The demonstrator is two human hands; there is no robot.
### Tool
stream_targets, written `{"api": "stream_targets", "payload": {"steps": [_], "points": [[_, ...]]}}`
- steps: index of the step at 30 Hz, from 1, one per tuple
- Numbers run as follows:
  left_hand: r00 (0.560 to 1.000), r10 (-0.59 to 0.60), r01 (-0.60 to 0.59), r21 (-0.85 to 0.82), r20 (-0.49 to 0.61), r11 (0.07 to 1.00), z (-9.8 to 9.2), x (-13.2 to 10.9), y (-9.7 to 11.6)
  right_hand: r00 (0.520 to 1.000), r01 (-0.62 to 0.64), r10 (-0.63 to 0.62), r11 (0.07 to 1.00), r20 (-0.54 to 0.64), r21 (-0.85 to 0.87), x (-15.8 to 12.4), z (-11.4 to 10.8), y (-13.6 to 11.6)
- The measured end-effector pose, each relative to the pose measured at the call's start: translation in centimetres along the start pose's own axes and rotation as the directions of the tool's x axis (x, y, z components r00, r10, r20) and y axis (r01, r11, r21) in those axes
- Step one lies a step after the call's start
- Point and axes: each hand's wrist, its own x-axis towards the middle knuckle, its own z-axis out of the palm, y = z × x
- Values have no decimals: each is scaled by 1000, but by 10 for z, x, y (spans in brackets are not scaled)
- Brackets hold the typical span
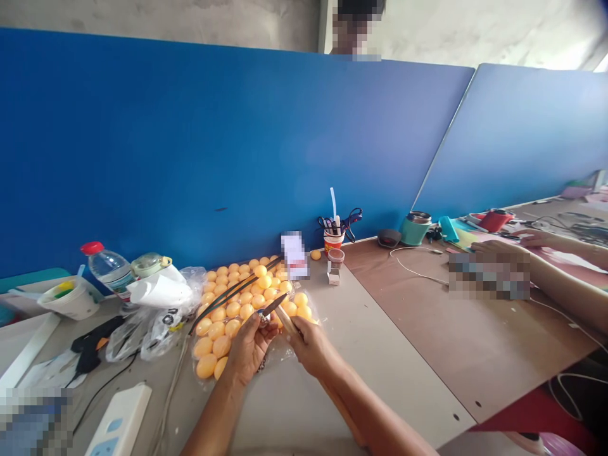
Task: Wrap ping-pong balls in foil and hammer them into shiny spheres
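My left hand [251, 348] is closed around a small round shiny metal piece [265, 317], held up between thumb and fingers. A dark, pointed blade-like strip [275, 304] slants up and right from that piece; what it is fixed to is hidden. My right hand [311, 345] grips a pale wood-coloured stick [285, 318], whose tip is close to the dark strip. A bit of chain [261, 363] shows below my left hand. Just behind both hands lies a clear plastic bag of orange balls [232, 309], with dark straps [232, 291] across it.
A water bottle [109, 269], plastic bags [156, 326], a black glue gun [92, 345] and a white power strip [121, 418] are at left. A cup of pens [334, 242] stands by the blue partition [213, 139]. A co-worker's arms [555, 272] rest at right.
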Motion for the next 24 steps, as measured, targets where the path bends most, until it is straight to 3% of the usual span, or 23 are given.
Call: {"api": "stream_targets", "payload": {"steps": [15,20,24], "points": [[999,-8,7,22,46,1000,4,-4,2,999,-17,18,999,-27,44,2,-1,-2],[999,-25,24,20,47,1000,7,-6,3,999,-36,35,999,39,37,1,1,-4],[998,-30,30,5,63,1000,5,-4,2,999,-38,37,996,13,77,0,0,-5]]}}
